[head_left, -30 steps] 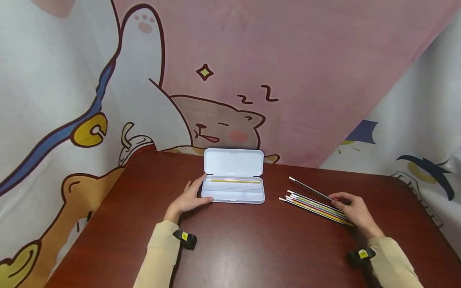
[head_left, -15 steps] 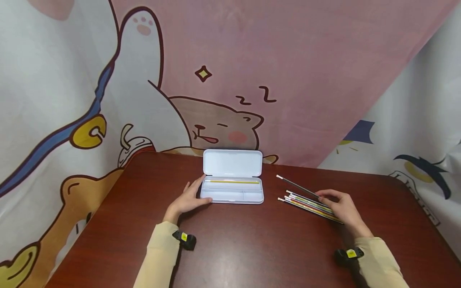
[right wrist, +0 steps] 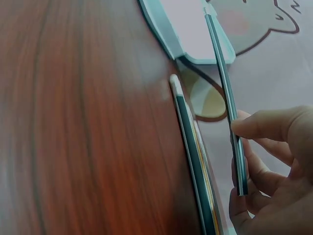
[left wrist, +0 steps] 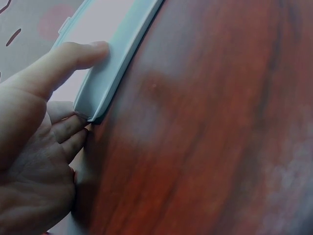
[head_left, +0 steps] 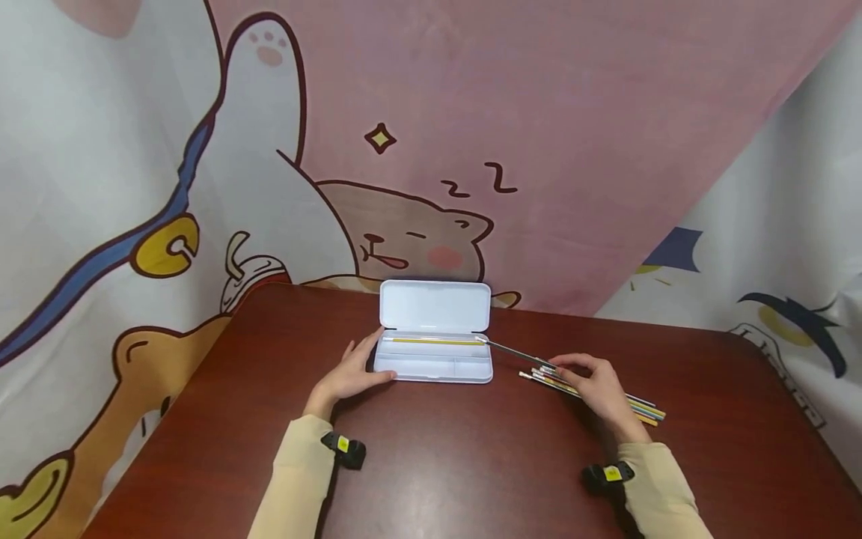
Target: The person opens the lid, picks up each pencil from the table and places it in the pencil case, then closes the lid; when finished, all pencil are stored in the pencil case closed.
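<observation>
A white pencil case (head_left: 420, 367) stands with its lid raised at the back middle of the table. One yellow pencil (head_left: 438, 341) lies along its rear compartment. My left hand (head_left: 349, 376) holds the case's left end, thumb over the front rim and fingers at the side. Between thumb and fingers, my right hand (head_left: 599, 389) pinches a dark striped pencil (right wrist: 224, 83). That pencil slants left, and its white eraser end overlaps the case's right edge in the head view. Below the right hand lies a bunch of several striped pencils (head_left: 646, 412), partly hidden by it.
The dark red-brown table (head_left: 465, 457) reaches back to a hanging cloth (head_left: 572, 150) printed with cartoon animals. The raised lid (head_left: 435, 305) is close to that cloth. Each wrist wears a small black camera.
My right hand has moved left with the dark pencil, bringing its eraser end from the table area to the case. The bunched pencils' right ends now show. The left hand keeps its place.
</observation>
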A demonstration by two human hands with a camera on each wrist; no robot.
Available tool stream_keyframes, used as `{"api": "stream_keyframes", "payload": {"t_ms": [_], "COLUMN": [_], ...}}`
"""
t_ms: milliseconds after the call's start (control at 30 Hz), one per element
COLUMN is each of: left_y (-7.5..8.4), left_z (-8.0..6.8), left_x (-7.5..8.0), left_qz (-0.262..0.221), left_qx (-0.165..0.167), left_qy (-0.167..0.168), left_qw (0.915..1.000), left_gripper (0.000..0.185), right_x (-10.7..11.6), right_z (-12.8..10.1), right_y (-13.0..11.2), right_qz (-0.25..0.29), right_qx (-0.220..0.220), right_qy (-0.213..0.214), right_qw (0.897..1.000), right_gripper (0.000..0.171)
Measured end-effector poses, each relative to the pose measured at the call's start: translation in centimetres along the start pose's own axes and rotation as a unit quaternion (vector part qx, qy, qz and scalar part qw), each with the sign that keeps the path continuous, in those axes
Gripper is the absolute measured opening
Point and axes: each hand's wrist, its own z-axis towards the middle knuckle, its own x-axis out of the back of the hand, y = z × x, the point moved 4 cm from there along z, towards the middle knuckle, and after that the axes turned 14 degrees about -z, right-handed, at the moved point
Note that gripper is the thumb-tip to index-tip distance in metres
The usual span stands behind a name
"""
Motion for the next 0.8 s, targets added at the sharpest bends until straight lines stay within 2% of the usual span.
{"api": "stream_keyframes", "payload": {"t_ms": [267, 600, 800], "left_y": [-0.1, -0.3, -0.3], "left_z": [0.0, 0.0, 0.0], "left_x": [-0.1, 0.0, 0.2], "left_qz": [-0.005, -0.007, -0.006], "left_qx": [-0.005, -0.003, -0.001], "left_qy": [0.000, -0.002, -0.003], "left_qw": [1.0000, 1.0000, 1.0000], "left_gripper": [0.089, 0.089, 0.090], "right_x": [-2.2, -4.8, -6.0], "right_z": [1.0, 2.7, 3.5], "right_y": [-2.1, -4.7, -6.5], "right_qz": [0.000, 0.057, 0.031], "right_qx": [0.016, 0.027, 0.055], "right_qy": [0.000, -0.016, -0.010], "right_qw": [1.000, 0.998, 0.998], "right_gripper": [0.013, 0.014, 0.016]}}
